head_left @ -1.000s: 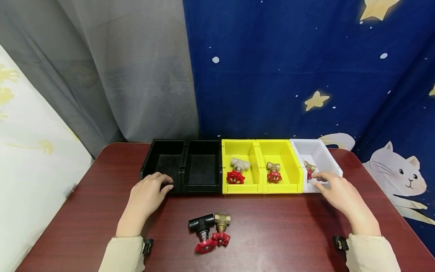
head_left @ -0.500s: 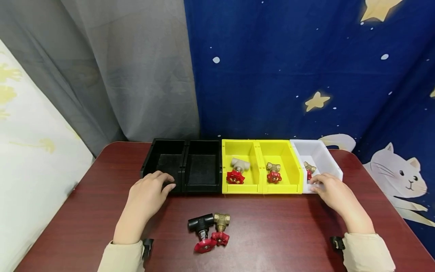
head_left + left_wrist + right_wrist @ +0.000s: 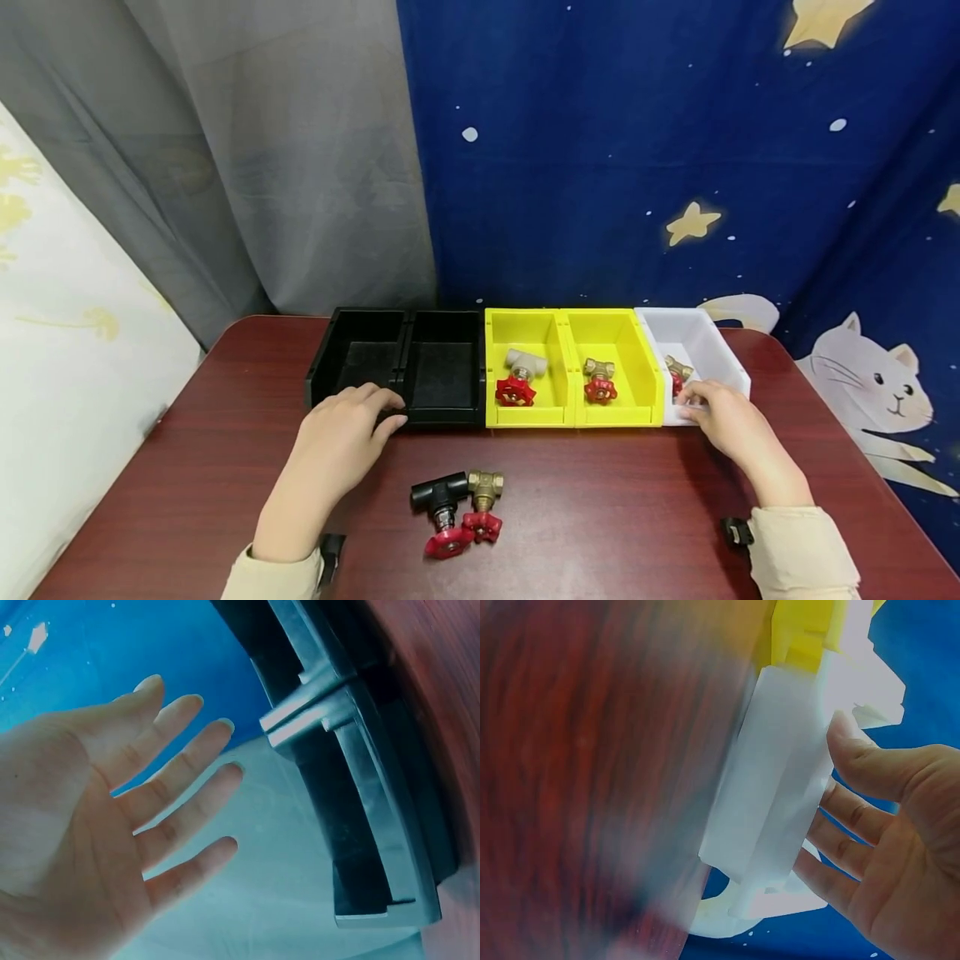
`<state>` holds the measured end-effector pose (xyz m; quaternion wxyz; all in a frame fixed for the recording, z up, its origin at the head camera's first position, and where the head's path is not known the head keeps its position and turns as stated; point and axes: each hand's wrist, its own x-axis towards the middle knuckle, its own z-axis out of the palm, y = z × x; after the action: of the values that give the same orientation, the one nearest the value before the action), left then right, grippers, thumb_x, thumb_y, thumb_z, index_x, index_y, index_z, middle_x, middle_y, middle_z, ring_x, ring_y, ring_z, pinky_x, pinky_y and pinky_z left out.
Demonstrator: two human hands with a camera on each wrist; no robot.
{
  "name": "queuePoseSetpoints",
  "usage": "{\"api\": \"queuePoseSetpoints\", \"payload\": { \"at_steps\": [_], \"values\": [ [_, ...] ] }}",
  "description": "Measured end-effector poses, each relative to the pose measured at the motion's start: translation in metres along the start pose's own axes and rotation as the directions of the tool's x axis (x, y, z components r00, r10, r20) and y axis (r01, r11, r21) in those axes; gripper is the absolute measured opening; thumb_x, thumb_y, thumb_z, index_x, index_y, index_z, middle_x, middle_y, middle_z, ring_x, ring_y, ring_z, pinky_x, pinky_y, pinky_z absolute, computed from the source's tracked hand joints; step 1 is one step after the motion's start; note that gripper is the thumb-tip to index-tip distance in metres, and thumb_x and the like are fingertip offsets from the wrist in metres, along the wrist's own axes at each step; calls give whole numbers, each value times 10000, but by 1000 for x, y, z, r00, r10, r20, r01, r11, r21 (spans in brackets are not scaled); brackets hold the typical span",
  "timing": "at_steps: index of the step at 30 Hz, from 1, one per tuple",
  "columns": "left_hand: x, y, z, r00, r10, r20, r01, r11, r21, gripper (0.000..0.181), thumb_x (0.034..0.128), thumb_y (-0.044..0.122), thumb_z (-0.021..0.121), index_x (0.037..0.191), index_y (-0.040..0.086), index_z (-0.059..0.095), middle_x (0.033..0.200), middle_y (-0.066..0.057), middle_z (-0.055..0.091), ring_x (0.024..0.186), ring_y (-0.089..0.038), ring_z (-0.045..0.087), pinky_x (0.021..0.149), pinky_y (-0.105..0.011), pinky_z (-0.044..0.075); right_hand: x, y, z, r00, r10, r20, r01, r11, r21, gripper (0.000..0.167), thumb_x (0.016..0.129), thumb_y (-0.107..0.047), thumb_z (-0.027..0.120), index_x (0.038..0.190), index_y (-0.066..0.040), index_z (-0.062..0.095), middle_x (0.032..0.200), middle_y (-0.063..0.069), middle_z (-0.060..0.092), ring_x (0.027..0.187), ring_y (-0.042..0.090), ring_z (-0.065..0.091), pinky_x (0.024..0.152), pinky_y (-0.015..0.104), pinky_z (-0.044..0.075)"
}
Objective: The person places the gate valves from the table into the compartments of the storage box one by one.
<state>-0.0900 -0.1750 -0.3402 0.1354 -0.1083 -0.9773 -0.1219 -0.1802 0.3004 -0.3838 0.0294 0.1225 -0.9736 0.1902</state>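
My left hand hovers by the front edge of the left black bin. In the left wrist view its fingers are spread and nothing is in them. Over the front wall of the white bin reaches my right hand, its fingertips close to a brass valve with a red handwheel. The right wrist view shows the thumb near that wall and the other fingers partly hidden behind it; no held object is visible. On the table, a black tee valve lies against another brass valve.
Beside the left black bin stands a second black bin. One yellow bin contains a grey valve, the other yellow bin a brass valve. Curtains hang behind the reddish-brown table.
My left hand has shifted a little to the right along the black bins' front. The right hand has moved slightly left, toward the valve in the white bin. The valves stay put.
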Motion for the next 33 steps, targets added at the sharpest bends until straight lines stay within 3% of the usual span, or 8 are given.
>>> {"api": "queuePoseSetpoints", "payload": {
  "at_steps": [4,10,16,19,26,30,33],
  "values": [
    [1,6,3,999,33,30,-32,999,-33,152,912,254,739,1040,173,725,1032,21,686,964,-236,652,830,-452,534,1,0,0,1000,19,-5,-19,1000,14,112,860,-126,761,867,-87,656,846,92,583,805,314,541,730,487,470],
    [2,18,6,992,40,123,-30,996,-82,181,913,335,728,1056,225,720,1050,79,681,1020,-193,651,888,-449,523,1,-2,1,999,34,-19,-33,999,28,108,851,-115,770,870,-79,670,884,122,605,820,323,545,756,504,477],
    [0,33,6,972,35,231,-14,995,-94,330,883,457,730,1123,231,712,1132,75,670,1090,-201,627,959,-454,488,2,-2,1,999,30,-27,-29,999,22,113,849,-117,772,875,-72,673,918,151,622,820,329,549,761,512,476],
    [-1,38,6,950,51,309,-10,991,-132,446,858,517,733,1181,212,693,1193,48,656,1128,-214,608,979,-471,474,2,-3,2,999,37,-28,-36,999,21,120,845,-123,776,880,-74,673,915,144,620,823,325,550,759,508,476],
    [-5,44,12,860,91,501,41,969,-245,738,751,633,765,1301,159,631,1291,-26,604,1211,-277,553,1001,-562,433,1,-2,2,999,46,-27,-46,999,21,125,845,-129,777,880,-76,670,900,127,614,824,323,552,757,513,476],
    [-8,50,16,836,83,542,55,971,-232,819,694,646,791,1313,140,616,1301,-49,594,1214,-304,544,986,-578,436,0,-1,2,999,51,-19,-50,999,19,132,848,-136,776,889,-67,671,909,145,615,821,333,550,757,528,477],
    [-10,53,21,831,93,549,47,971,-235,856,666,629,816,1308,102,607,1286,-68,591,1188,-302,552,952,-560,462,0,0,1,998,53,-17,-53,998,18,133,851,-140,775,888,-67,670,920,153,617,824,344,546,758,538,473]
  ]
}}
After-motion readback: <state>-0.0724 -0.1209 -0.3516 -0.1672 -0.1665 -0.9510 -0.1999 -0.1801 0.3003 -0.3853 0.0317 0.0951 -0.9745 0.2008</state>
